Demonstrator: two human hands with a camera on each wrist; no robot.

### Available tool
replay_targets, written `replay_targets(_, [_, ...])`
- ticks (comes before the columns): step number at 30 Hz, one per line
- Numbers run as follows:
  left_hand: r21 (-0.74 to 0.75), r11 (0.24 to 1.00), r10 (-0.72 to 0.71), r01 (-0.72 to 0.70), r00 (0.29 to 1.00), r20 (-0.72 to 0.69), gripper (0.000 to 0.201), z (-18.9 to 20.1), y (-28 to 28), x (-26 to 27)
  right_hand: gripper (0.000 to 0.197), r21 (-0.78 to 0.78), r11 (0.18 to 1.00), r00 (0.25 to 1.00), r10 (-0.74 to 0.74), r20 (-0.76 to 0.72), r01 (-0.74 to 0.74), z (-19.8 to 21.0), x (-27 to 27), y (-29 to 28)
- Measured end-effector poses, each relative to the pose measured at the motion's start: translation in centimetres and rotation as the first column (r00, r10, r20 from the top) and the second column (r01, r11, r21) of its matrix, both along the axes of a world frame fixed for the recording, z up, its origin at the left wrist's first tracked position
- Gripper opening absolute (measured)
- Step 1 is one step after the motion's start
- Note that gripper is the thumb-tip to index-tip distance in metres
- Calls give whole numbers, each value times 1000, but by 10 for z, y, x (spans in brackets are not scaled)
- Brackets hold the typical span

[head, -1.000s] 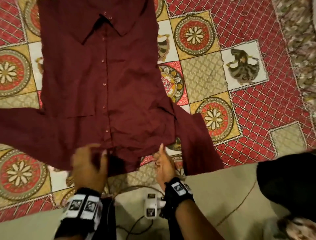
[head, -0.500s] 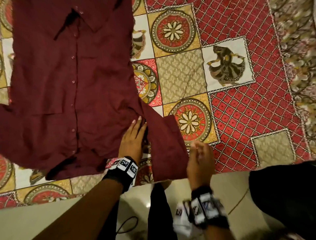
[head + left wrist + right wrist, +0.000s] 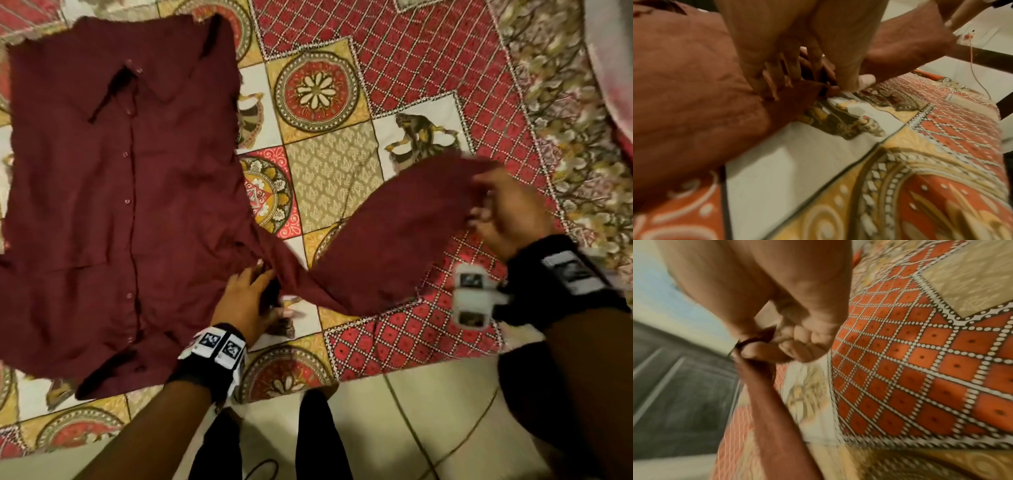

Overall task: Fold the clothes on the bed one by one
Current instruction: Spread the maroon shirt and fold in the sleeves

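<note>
A maroon button-up shirt (image 3: 120,205) lies front up on the patterned bedsheet (image 3: 411,68), collar at the far end. My left hand (image 3: 253,294) presses with straight fingers on the seam where the right sleeve meets the body, thumb spread toward the sheet. The left wrist view shows those fingers (image 3: 797,65) on the cloth (image 3: 694,97). My right hand (image 3: 493,205) pinches the end of the right sleeve (image 3: 394,233) and holds it stretched out to the right, a little above the bed. In the right wrist view the curled fingers (image 3: 777,345) grip the sleeve (image 3: 772,402).
The bed's near edge runs along the bottom, with pale floor tiles (image 3: 428,411) and a cable below it. A flowery cloth (image 3: 565,102) lies at the far right of the bed. A dark shape (image 3: 534,394) sits at the lower right under my arm.
My right hand has taken the sleeve end and drawn it out to the right and up off the bed. My left hand has stayed at the sleeve's base.
</note>
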State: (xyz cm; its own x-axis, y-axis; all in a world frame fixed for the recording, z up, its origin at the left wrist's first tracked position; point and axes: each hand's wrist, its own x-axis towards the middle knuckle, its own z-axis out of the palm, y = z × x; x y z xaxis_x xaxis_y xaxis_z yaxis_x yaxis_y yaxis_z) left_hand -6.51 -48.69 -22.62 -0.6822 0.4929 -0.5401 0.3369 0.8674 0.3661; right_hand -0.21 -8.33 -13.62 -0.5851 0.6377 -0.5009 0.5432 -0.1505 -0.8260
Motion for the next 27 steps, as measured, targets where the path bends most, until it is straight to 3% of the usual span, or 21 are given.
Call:
replay_targets(1, [12, 1000, -13, 14, 999, -40, 63, 1, 2, -5, 18, -72, 956, 956, -289, -52, 285, 8, 7, 28])
replay_targets(2, [14, 1000, -15, 16, 997, -81, 54, 0, 5, -10, 27, -83, 872, 874, -486, -21, 483, 9, 21, 54])
replay_targets(3, [18, 1000, -6, 8, 994, -113, 48, -2, 6, -15, 35, -75, 866, 869, -495, 24, 495, 6, 31, 69])
replay_targets(4, [41, 999, 9, -4, 990, -139, 43, -6, 10, -18, 41, -223, 878, 904, -426, 38, 423, -2, 38, 76])
replay_targets(5, [78, 997, 26, -13, 985, -172, 39, -10, 14, -19, 43, -238, 935, 964, -263, 37, 264, -11, 47, 75])
replay_targets(6, [114, 993, 44, -20, 976, -214, 36, -13, 19, -20, 38, -154, 978, 989, -133, 61, 141, -22, 51, 62])
replay_targets(7, [138, 990, 58, -23, 965, -256, 33, -14, 25, -21, 29, 44, 999, 987, -15, 157, 8, -30, 56, 42])
replay_targets(8, [152, 988, 67, -22, 954, -294, 31, -15, 29, -23, 21, 75, 993, 976, 71, 204, -88, -44, 60, 17])
replay_targets(9, [164, 986, 71, -17, 942, -329, 32, -15, 32, -25, 19, 201, 970, 963, 86, 254, -139, -58, 67, -9])
replay_targets(12, [153, 985, -14, 80, 920, -392, 57, -19, 36, -27, 6, 186, 968, 973, 133, 191, -168, -73, 77, -74])
replay_targets(16, [3, 993, -113, 121, 932, -343, 89, -20, 37, -30, 12, 145, 986, 986, 55, 160, -78, -83, 60, -84])
replay_targets(18, [-91, 990, -131, 108, 942, -309, 100, -15, 46, -40, 12, 127, 987, 982, -118, 148, 99, -86, 39, -64])
replay_targets(21, [-201, 968, -200, 154, 950, -238, 108, -17, 55, -51, 36, -200, 874, 894, -415, 169, 444, -92, 4, -11])
replay_targets(23, [-198, 965, -217, 170, 944, -249, 111, -20, 54, -51, 47, -322, 838, 897, -411, 160, 441, -93, -21, 14])
replay_targets(27, [-233, 959, -212, 164, 956, -203, 112, -18, 58, -48, 39, -206, 897, 915, -355, 191, 391, -104, -56, 36])
